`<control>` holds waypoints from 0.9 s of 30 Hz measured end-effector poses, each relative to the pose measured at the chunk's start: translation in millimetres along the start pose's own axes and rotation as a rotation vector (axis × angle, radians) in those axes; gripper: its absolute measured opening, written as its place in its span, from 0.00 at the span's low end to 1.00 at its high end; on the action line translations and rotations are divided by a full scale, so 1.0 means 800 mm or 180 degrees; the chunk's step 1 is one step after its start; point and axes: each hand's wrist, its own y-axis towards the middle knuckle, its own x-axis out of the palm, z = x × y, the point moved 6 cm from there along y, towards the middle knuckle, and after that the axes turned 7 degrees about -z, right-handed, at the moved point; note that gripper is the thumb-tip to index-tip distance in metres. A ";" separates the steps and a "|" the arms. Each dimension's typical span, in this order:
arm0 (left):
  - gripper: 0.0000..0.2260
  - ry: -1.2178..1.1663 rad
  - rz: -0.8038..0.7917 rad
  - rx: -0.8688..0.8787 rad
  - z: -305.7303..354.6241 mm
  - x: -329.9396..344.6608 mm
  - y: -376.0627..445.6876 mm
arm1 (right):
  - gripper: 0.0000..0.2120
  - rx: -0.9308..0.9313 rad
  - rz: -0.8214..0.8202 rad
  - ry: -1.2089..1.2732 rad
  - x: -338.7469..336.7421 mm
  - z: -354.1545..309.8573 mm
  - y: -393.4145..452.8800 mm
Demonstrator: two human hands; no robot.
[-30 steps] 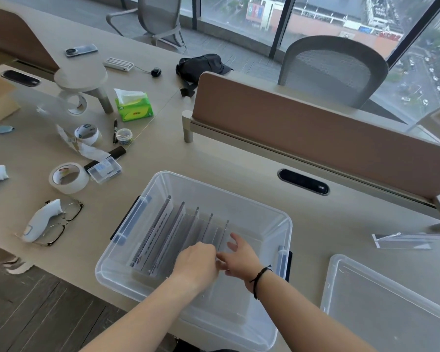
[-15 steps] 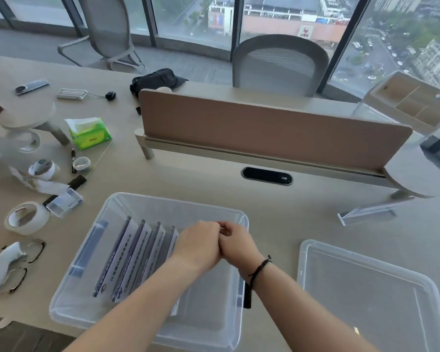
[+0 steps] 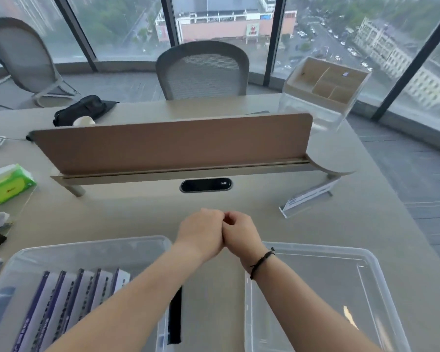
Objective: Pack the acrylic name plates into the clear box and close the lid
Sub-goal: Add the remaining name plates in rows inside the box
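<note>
At frame centre, hands: left hand [image 3: 201, 233] and right hand [image 3: 240, 233] loosely curled, knuckles touching, holding nothing visible.
Lower left, clear box [image 3: 92, 246]: name plates [image 3: 69, 295] leaning in a row.
Right of centre, stray plate [image 3: 309, 198]: unpacked.
Lower right, lid [image 3: 341, 275]: off.
Risk: closing early leaves that plate out; leaning plates may block the lid.

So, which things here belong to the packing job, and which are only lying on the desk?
Job: clear box; name plates in it; one name plate on the desk; lid.
Lying about: tissue pack; black bag; wooden organizer.
</note>
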 end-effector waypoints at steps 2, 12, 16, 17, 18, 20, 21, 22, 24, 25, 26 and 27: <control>0.16 -0.0032 -0.0008 0.0074 0.031 0.004 0.026 | 0.12 -0.0056 0.0122 -0.0049 -0.041 -0.001 0.008; 0.14 -0.0297 -0.0267 0.0260 0.172 0.041 0.154 | 0.12 0.0082 0.0598 0.0001 -0.227 0.045 0.061; 0.15 -0.0297 -0.0322 0.0235 0.202 0.064 0.199 | 0.13 0.0219 0.0776 0.0104 -0.271 0.074 0.075; 0.15 -0.0288 -0.0335 0.0228 0.207 0.072 0.209 | 0.14 0.0241 0.0808 0.0053 -0.279 0.079 0.077; 0.15 -0.0269 -0.0349 0.0222 0.210 0.080 0.219 | 0.17 0.0261 0.0840 -0.0032 -0.287 0.084 0.079; 0.12 -0.0179 -0.0408 0.0212 0.215 0.096 0.235 | 0.20 0.0249 0.0895 -0.0244 -0.301 0.091 0.082; 0.11 -0.0121 -0.0453 0.0201 0.217 0.104 0.241 | 0.20 0.0252 0.0908 -0.0353 -0.306 0.094 0.084; 0.11 -0.0062 -0.0502 0.0188 0.217 0.111 0.247 | 0.21 0.0281 0.0903 -0.0459 -0.311 0.098 0.086; 0.10 0.0024 -0.0593 0.0163 0.216 0.122 0.257 | 0.21 0.0336 0.0876 -0.0753 -0.317 0.106 0.091; 0.10 0.0032 -0.0618 0.0148 0.216 0.126 0.262 | 0.21 0.0344 0.0874 -0.0948 -0.320 0.108 0.093; 0.09 0.0007 -0.0625 0.0131 0.215 0.128 0.266 | 0.21 0.0341 0.0882 -0.1126 -0.323 0.111 0.096; 0.07 -0.0042 -0.0625 0.0112 0.213 0.130 0.269 | 0.22 0.0314 0.0896 -0.1262 -0.325 0.112 0.100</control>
